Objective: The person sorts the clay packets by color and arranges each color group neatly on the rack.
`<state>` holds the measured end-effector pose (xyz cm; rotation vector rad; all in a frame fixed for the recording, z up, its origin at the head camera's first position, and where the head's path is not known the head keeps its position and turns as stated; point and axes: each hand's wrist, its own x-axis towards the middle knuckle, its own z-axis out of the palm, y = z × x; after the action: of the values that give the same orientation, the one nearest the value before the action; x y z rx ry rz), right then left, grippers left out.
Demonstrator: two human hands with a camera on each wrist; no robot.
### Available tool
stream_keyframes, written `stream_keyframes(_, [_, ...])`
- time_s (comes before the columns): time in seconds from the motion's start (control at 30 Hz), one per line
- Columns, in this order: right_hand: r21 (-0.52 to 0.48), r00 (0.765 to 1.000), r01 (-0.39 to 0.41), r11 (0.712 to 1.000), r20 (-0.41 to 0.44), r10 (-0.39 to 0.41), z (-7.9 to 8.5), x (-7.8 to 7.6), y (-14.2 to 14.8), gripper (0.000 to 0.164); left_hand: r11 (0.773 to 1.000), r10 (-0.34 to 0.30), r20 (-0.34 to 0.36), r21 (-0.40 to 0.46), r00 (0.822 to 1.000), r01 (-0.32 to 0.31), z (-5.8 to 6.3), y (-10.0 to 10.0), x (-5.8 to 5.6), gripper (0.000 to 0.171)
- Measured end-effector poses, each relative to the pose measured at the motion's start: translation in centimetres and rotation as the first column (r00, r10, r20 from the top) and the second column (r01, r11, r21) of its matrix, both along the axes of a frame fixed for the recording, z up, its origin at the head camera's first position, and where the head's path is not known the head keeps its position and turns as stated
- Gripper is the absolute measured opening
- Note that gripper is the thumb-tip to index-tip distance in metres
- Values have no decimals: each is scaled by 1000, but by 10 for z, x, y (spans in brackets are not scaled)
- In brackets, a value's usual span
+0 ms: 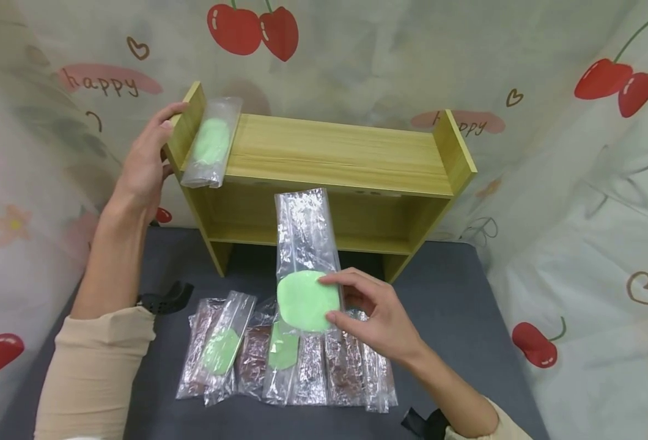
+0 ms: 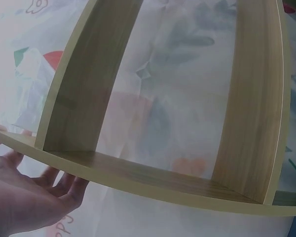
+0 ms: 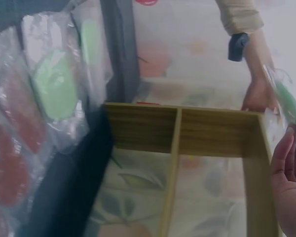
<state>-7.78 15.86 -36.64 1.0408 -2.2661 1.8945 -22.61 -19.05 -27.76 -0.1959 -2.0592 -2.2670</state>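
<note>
My right hand (image 1: 379, 311) pinches a clear plastic packet (image 1: 304, 229) between thumb and fingers. Inside the packet lies a flat, rounded pale green piece (image 1: 304, 302). It is held in front of a small wooden shelf (image 1: 335, 153), above other packets. My left hand (image 1: 145, 159) grips the upper edge of the shelf's left side panel (image 2: 153, 185). Beside that panel, a similar packet (image 1: 211, 143) with a green piece leans on the top board. In the right wrist view, the held packet (image 3: 288, 101) is partly cut off by the frame edge.
Several clear packets with green pieces (image 1: 222, 351) or reddish-brown pieces (image 1: 346, 366) lie in a row on the dark grey table (image 1: 450, 342), in front of the shelf. A patterned white curtain (image 1: 357, 55) hangs behind and on both sides.
</note>
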Motion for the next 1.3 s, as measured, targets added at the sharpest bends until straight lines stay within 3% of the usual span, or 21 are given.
stream_keyframes(0.37, [35,1000,-6,999,-25,7,31,-25,-11,44,1000,2,7,10,1000,-2,0,0,1,42])
stream_keyframes(0.67, [9,999,-15,1000,39,15,53,-50,-20,45,1000,16,9,12,1000,-16,2,1,1,42])
stream_keyframes(1.1, [84,997,72,994,-11,-72,79,-79,-32,45,1000,16,12,-8,1000,-16,0,3,-2,41])
stream_keyframes(1.3, [95,995,64,993,72,-71,95,-96,-37,44,1000,22,5,-5,1000,-22,0,1,0,41])
